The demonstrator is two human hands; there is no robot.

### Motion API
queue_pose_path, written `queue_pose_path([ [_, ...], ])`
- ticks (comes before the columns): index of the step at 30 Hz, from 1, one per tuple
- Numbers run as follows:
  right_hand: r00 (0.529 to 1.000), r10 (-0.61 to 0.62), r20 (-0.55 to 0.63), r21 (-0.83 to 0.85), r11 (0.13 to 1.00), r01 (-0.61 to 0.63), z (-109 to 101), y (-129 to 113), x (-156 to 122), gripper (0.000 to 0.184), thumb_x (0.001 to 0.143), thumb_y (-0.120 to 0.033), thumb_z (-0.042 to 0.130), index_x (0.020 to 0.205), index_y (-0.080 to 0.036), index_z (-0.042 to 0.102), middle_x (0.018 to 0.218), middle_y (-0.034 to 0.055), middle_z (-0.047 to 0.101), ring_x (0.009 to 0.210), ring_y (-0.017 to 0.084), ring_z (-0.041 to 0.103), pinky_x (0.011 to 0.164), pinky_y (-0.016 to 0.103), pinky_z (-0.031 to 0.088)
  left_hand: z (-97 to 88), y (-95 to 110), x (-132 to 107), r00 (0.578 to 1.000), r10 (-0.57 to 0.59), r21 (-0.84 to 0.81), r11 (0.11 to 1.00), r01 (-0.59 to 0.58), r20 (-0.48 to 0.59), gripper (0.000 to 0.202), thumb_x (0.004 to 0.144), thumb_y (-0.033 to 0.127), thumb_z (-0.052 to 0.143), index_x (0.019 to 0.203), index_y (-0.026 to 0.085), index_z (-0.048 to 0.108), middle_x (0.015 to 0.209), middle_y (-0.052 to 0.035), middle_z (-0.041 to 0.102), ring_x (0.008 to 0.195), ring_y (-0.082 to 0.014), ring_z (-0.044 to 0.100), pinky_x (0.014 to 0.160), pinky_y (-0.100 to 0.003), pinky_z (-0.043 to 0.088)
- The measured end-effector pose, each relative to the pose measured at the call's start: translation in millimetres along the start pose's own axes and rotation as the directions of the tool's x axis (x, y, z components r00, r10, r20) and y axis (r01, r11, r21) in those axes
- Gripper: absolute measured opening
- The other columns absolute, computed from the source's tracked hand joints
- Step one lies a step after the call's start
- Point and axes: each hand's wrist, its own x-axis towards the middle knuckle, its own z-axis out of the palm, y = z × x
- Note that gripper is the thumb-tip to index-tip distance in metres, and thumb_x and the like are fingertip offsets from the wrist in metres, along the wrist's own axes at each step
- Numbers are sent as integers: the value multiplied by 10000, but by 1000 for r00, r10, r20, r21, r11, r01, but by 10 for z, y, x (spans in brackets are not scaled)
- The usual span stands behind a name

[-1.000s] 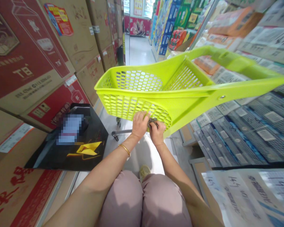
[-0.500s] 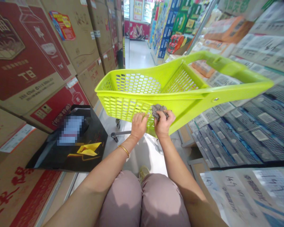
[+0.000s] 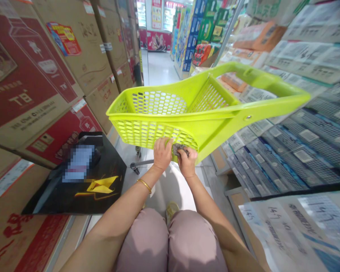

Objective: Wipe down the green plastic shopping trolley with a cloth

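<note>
A lime-green plastic shopping basket (image 3: 215, 113) on a wheeled frame stands tilted in front of me, its long handle reaching up to the right. My left hand (image 3: 162, 154) grips the lower perforated edge of the basket, fingers curled over it. My right hand (image 3: 187, 161) is closed on a small grey rag (image 3: 179, 149) and presses it against the basket's underside, right beside my left hand. My knees in pink trousers show at the bottom.
Stacked red and brown cartons (image 3: 45, 75) line the left side. A black bag with a yellow mark (image 3: 87, 181) leans against them. Shelves of packaged goods (image 3: 300, 143) run along the right. A narrow tiled aisle (image 3: 158, 68) leads ahead, and the basket's wheel (image 3: 133, 166) rests on the floor.
My right hand with the rag went up the basket's side half a second ago and has come back down to the lower edge. The left hand has kept its grip.
</note>
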Motion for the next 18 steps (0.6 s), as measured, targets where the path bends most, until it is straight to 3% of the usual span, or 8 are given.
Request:
queue_pose_path([
  [6,979,94,-182,24,996,-91,-231,33,371,164,814,-240,528,935,-224,636,1006,54,490,954,192,470,865,367,408,13,98,89,980,189,-43,982,-186,62,309,918,199,410,1141,246,619,1143,-114,632,1116,-238,551,991,-415,386],
  [10,961,107,-256,23,994,-105,-303,63,542,201,802,-244,529,981,-230,621,1041,55,468,983,195,464,889,384,409,32,183,148,972,231,-9,973,-231,54,313,906,205,414,1152,236,605,1179,-109,631,1121,-246,550,998,-433,370],
  [13,955,95,-280,4,995,-98,-251,82,557,194,813,-247,511,974,-239,618,1031,56,462,976,193,467,884,378,417,52,210,146,972,222,-28,975,-221,70,299,902,214,396,1105,204,615,1204,-122,626,1145,-261,534,1010,-466,346],
  [18,969,118,-218,47,993,-110,-77,97,354,185,823,-282,532,976,-240,627,1019,68,468,975,206,463,882,385,419,62,184,152,960,249,-9,968,-250,128,272,914,254,397,1016,212,646,1252,-108,608,1179,-271,519,989,-450,364],
])
